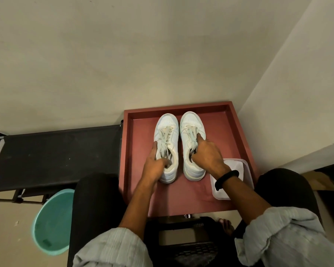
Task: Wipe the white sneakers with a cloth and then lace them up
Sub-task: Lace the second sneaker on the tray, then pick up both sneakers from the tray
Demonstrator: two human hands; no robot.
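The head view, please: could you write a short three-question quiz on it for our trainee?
1. True or false: the left sneaker and the right sneaker stand side by side in the red tray, toes pointing away from the person.
2. Where is the white cloth? A: in a teal bucket. B: in the pale container at the tray's near right corner. C: draped over a sneaker.
3. Fill in: the left hand grips the ___ sneaker, and the right hand grips the other.
Key: 1 true; 2 B; 3 left.
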